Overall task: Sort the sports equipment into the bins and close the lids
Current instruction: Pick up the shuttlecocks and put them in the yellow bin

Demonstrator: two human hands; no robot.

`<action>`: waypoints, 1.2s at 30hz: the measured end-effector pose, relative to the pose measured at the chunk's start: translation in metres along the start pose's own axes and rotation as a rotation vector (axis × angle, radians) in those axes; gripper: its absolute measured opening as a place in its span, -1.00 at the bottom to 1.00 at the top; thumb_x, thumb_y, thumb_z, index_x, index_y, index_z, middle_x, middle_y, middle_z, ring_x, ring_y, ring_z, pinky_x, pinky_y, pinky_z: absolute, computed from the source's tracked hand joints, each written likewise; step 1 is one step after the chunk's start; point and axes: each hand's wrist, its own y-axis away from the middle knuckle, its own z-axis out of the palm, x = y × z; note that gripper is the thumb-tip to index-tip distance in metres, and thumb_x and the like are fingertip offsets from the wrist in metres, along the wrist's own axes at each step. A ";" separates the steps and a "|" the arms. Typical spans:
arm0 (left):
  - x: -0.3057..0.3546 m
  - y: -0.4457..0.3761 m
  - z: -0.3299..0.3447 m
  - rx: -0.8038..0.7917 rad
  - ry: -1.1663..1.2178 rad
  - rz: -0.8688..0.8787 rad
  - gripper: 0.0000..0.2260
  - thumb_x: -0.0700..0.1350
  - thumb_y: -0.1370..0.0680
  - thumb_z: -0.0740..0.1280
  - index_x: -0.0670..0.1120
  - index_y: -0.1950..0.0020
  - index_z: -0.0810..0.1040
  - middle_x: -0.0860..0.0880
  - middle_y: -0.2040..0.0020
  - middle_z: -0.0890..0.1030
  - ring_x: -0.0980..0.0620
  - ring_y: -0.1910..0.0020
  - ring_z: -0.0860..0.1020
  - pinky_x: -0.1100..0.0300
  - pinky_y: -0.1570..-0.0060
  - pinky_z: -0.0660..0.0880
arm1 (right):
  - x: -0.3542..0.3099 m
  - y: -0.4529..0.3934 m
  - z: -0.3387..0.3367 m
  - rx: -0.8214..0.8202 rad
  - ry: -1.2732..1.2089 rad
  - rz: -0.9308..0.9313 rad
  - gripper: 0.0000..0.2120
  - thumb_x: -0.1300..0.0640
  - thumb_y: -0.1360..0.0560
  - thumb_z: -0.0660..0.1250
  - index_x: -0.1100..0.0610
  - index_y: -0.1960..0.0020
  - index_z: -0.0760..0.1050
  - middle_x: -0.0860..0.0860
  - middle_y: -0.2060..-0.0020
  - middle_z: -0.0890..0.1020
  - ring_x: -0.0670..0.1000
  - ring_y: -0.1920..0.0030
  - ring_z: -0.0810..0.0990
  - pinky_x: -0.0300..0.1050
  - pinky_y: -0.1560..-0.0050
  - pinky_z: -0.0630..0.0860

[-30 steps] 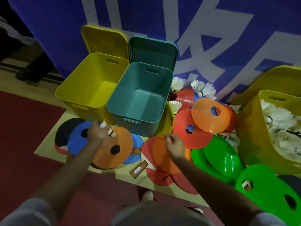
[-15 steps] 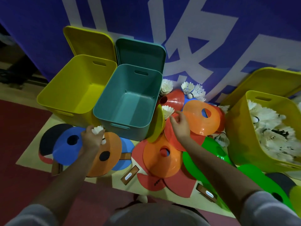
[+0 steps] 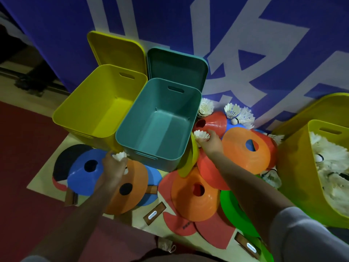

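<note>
I see flat cone discs crowding the floor mat (image 3: 47, 178) below two empty bins, a yellow bin (image 3: 94, 108) and a teal bin (image 3: 160, 125), their lids propped open behind. A third, yellow bin on the right (image 3: 294, 167) is heaped with shuttlecocks. My left hand (image 3: 113, 169) hovers over an orange disc (image 3: 130, 188), fingers clamped on one shuttlecock (image 3: 120, 156) just beside the teal bin's near wall. My right hand (image 3: 212, 141) reaches forward across the red and orange discs, fingers closed on a second shuttlecock (image 3: 202, 135) beside the teal bin's right wall. About three more shuttlecocks lie loose against the blue banner (image 3: 245, 35).
</note>
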 end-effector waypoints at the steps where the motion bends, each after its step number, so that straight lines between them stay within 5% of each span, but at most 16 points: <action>1: 0.000 0.001 -0.002 -0.007 0.011 0.019 -0.61 -0.19 -0.45 0.42 -0.25 -0.23 0.45 -0.26 -0.09 0.56 -0.19 0.05 0.58 0.05 0.22 0.49 | 0.001 -0.001 0.001 0.004 -0.009 0.001 -0.41 0.00 -0.43 0.43 0.14 -0.39 0.36 0.12 -0.22 0.55 0.16 -0.22 0.53 -0.01 -0.19 0.47; 8: -0.013 0.022 -0.023 -0.128 -0.010 0.150 -0.47 -0.10 -0.48 0.39 -0.02 -0.41 0.29 -0.17 -0.21 0.50 -0.15 -0.10 0.56 -0.10 0.00 0.57 | -0.004 0.006 0.001 0.082 -0.195 -0.016 -0.56 0.13 -0.44 0.40 0.13 -0.28 0.40 0.04 0.01 0.56 -0.12 0.23 0.52 -0.14 0.13 0.48; 12: -0.010 0.038 -0.033 -0.158 -0.056 0.222 -0.40 0.01 -0.49 0.39 0.19 -0.45 0.19 0.02 -0.35 0.38 0.00 -0.23 0.48 -0.07 -0.12 0.54 | -0.008 0.007 -0.009 0.138 -0.249 -0.070 -0.51 0.16 -0.43 0.40 0.16 -0.32 0.37 0.05 -0.11 0.50 -0.02 0.00 0.52 -0.10 -0.07 0.48; 15: 0.003 0.052 -0.034 -0.147 -0.006 0.275 -0.40 -0.05 -0.50 0.39 0.18 -0.46 0.20 0.05 -0.33 0.38 0.06 -0.20 0.48 0.04 -0.08 0.54 | -0.011 0.008 -0.018 0.175 -0.330 -0.088 -0.53 0.20 -0.42 0.41 0.18 -0.29 0.37 0.06 -0.12 0.47 -0.02 -0.06 0.49 -0.16 -0.07 0.43; 18: 0.019 0.069 -0.030 -0.227 0.096 0.326 -0.43 -0.11 -0.49 0.40 0.10 -0.45 0.28 0.03 -0.31 0.45 0.08 -0.20 0.51 0.01 -0.13 0.55 | -0.009 0.017 -0.028 0.202 -0.403 -0.103 -0.55 0.20 -0.40 0.41 0.15 -0.26 0.39 0.06 0.00 0.48 -0.12 0.13 0.48 -0.14 0.07 0.43; 22: 0.036 0.099 -0.016 -0.289 0.137 0.423 -0.43 -0.18 -0.46 0.45 0.07 -0.41 0.33 0.07 -0.27 0.42 0.08 -0.25 0.47 0.00 -0.17 0.52 | -0.002 0.041 -0.042 0.216 -0.527 -0.115 -0.53 0.33 -0.47 0.33 0.18 -0.35 0.32 -0.07 0.26 0.41 -0.26 0.37 0.45 -0.36 0.32 0.41; 26: 0.049 0.125 0.005 -0.397 0.166 0.487 -0.43 -0.09 -0.43 0.43 0.18 -0.38 0.33 0.08 -0.28 0.45 0.10 -0.24 0.48 -0.04 -0.19 0.51 | 0.015 0.064 -0.067 0.268 -0.567 -0.137 -0.40 0.28 -0.49 0.34 0.08 -0.47 0.24 -0.06 0.26 0.48 -0.21 0.32 0.49 -0.25 0.24 0.51; 30: 0.063 0.144 0.028 -0.337 0.166 0.485 -0.51 -0.14 -0.48 0.44 0.10 -0.34 0.36 0.04 -0.21 0.36 0.10 -0.15 0.45 -0.02 -0.16 0.50 | 0.032 0.083 -0.105 0.341 -0.608 -0.115 -0.38 0.31 -0.49 0.34 0.08 -0.49 0.24 -0.14 0.22 0.57 -0.20 0.30 0.58 -0.11 0.21 0.57; 36: 0.069 0.187 0.056 -0.350 0.206 0.455 -0.51 -0.18 -0.52 0.40 0.02 -0.40 0.33 0.07 -0.20 0.34 0.39 -0.03 0.43 0.37 0.00 0.42 | 0.083 0.104 -0.165 0.389 -0.468 -0.134 -0.38 0.16 -0.44 0.43 0.09 -0.44 0.31 0.02 -0.13 0.57 -0.03 -0.01 0.60 -0.18 -0.01 0.55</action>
